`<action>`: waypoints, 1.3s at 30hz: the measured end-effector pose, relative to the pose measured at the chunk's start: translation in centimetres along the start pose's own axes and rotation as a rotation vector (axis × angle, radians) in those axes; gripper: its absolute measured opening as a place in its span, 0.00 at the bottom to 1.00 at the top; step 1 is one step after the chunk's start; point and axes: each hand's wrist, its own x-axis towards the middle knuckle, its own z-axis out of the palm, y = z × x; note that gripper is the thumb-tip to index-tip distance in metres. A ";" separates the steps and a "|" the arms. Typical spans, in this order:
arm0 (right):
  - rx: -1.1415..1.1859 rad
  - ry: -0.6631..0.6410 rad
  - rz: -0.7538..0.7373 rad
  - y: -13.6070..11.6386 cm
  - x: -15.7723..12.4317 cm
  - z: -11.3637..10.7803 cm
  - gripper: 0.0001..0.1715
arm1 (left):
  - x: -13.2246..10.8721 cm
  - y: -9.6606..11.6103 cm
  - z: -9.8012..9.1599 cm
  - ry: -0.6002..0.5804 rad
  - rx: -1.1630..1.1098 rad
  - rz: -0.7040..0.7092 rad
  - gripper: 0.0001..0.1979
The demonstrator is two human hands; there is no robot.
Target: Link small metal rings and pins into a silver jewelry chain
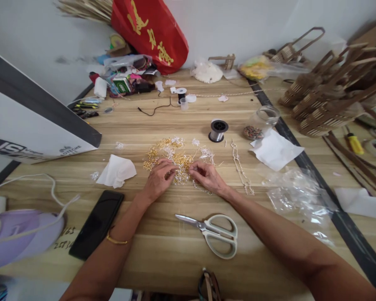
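Observation:
On the wooden table, my left hand [159, 179] rests at the near left edge of a pile of small gold and silver beads or findings [182, 163]. Its thumb and fingertips are closed together, and whatever is between them is too small to make out. My right hand [208, 176] is pinched at the pile's right side, its fingertips also hiding what they hold. A thin silver chain [203, 190] lies just below the right hand. Clear and silver pins [207, 154] are scattered behind it. Scissors with white handles [219, 234] lie nearer me, blades pointing left.
A wire spool [218, 130] stands behind the pile, with a glass jar of beads [261, 121] to its right. A silver chain [241, 171] and plastic bags [297, 196] lie rightward. A phone [97, 223] and white paper [116, 171] lie left; woven baskets [326, 113] crowd the far right.

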 end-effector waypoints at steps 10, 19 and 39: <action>0.048 0.003 0.015 0.1 0.1 -0.1 0.09 | 0.7 0.7 -0.8 -0.002 -0.179 -0.103 0.07; 0.028 0.008 0.001 0.1 0.2 -0.1 0.09 | 0.4 1.0 -1.0 -0.051 -0.328 -0.295 0.02; 0.017 -0.007 0.021 0.3 0.1 0.0 0.10 | 0.3 1.0 -1.1 0.008 -0.540 -0.417 0.04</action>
